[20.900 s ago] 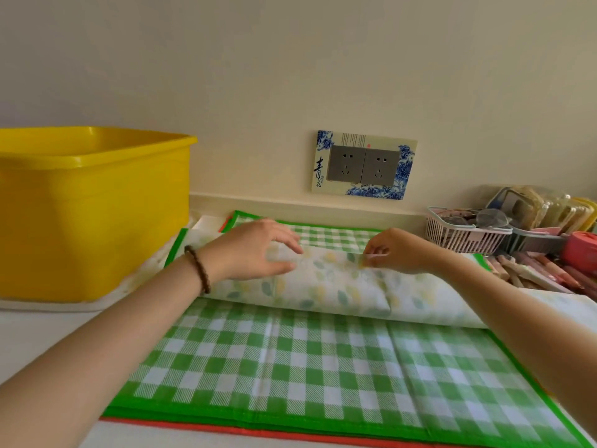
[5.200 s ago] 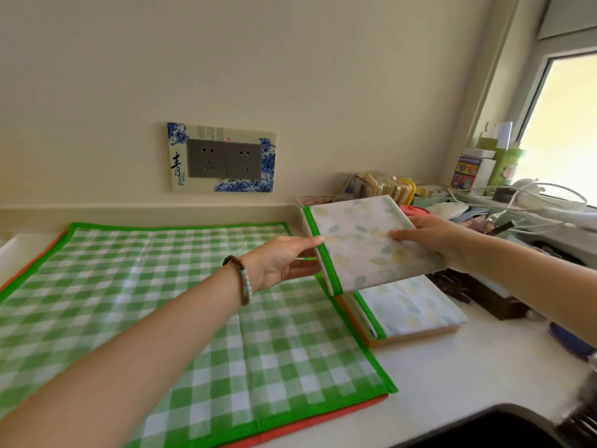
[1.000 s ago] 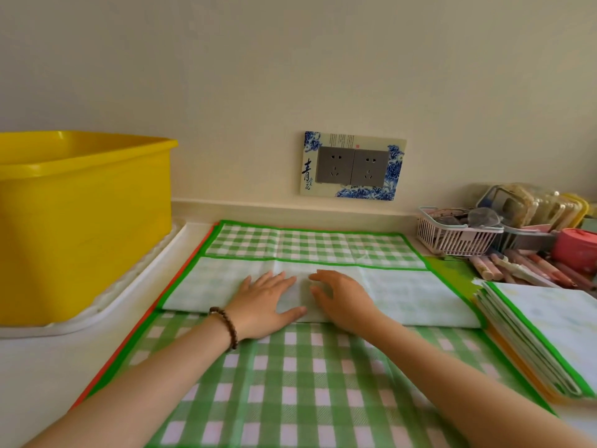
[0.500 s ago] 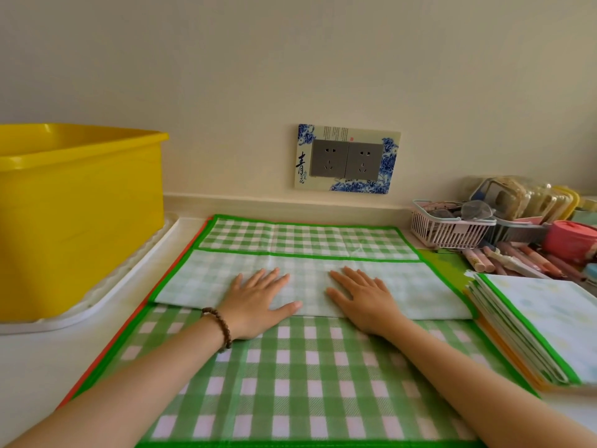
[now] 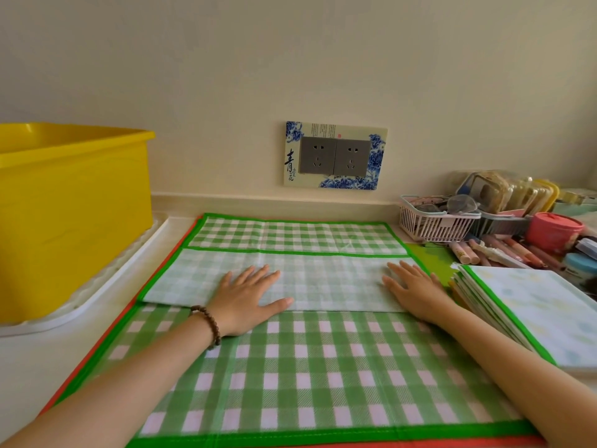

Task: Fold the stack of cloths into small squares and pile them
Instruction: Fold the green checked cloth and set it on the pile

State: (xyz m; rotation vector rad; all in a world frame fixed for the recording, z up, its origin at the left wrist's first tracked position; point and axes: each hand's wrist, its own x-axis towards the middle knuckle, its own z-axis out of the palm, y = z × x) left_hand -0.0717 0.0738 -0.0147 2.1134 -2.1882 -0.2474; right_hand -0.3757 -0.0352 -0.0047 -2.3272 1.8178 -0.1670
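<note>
While the green checked cloth (image 5: 307,367) lies spread on the counter (image 5: 29,367), its far part folded toward us into a pale band (image 5: 323,282), we press our left hand (image 5: 248,302) flat near the band's middle and our right hand (image 5: 416,292) flat at its right end, fingers (image 5: 255,276) straight, slightly spread, gripping nothing. Just right of the cloth sits the pile of folded cloths (image 5: 533,315); left of it, a yellow tub (image 5: 74,215).

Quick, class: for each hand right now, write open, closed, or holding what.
Left hand: open, pressing flat on the folded flap of the green checked cloth.
Right hand: open, pressing flat on the same flap, near its right end.
</note>
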